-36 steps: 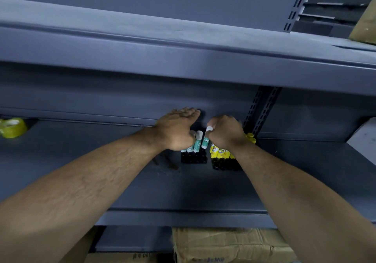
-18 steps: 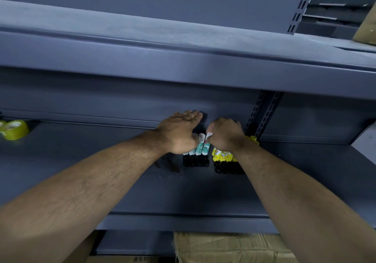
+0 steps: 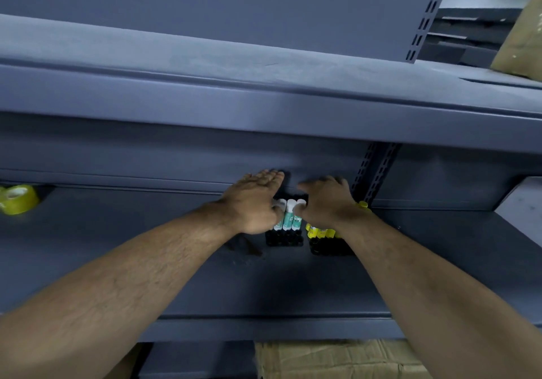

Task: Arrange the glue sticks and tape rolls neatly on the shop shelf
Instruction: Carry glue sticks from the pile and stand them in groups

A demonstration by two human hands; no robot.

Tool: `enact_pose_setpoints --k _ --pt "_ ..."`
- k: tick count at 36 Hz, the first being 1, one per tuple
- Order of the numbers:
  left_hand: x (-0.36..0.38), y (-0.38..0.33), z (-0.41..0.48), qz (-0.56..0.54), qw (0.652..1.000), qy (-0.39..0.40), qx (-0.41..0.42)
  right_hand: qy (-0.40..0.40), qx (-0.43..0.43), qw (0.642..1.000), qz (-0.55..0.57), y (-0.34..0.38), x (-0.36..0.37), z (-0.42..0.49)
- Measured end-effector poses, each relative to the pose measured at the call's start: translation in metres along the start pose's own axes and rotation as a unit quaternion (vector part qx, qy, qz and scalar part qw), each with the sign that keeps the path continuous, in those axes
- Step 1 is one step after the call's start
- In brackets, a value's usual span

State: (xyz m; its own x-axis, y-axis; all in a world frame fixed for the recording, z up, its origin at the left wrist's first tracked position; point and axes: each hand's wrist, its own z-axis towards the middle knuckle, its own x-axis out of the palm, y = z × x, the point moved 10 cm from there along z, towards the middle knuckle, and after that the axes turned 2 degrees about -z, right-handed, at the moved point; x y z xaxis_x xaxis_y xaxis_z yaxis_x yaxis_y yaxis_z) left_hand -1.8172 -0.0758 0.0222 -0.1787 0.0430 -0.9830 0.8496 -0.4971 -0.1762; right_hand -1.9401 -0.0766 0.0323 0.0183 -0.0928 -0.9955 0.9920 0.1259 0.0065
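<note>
Left hand (image 3: 252, 202) flat, fingers straight, against teal glue sticks (image 3: 289, 217) | right hand (image 3: 325, 202) over yellow glue sticks (image 3: 319, 232), grip we cannot tell | both groups far-centre on shelf (image 3: 293, 290) | risk: our uneven squeeze could topple the rows

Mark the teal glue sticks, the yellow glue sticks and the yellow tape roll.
teal glue sticks (image 3: 289, 218), head view, on the middle stick's teal label.
yellow glue sticks (image 3: 321, 232), head view, on a yellow label at the group's front.
yellow tape roll (image 3: 25, 205), head view, on its outer yellow band.
</note>
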Motion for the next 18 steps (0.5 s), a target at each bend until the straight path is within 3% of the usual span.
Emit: enact_pose_setpoints --k 6,13,18 --pt "-0.003 0.016 -0.014 0.004 1.0 -0.011 -0.013 -0.029 -0.029 0.999 -0.02 0.027 -0.015 -0.009" --pt "-0.005 0.042 -0.053 -0.001 0.999 -0.004 -0.041 0.062 -0.018 0.998 -0.012 0.067 0.004 -0.018" --pt "-0.016 0.068 -0.102 0.011 0.994 -0.009 -0.106 0.093 -0.055 0.994 0.002 0.112 0.008 -0.028"
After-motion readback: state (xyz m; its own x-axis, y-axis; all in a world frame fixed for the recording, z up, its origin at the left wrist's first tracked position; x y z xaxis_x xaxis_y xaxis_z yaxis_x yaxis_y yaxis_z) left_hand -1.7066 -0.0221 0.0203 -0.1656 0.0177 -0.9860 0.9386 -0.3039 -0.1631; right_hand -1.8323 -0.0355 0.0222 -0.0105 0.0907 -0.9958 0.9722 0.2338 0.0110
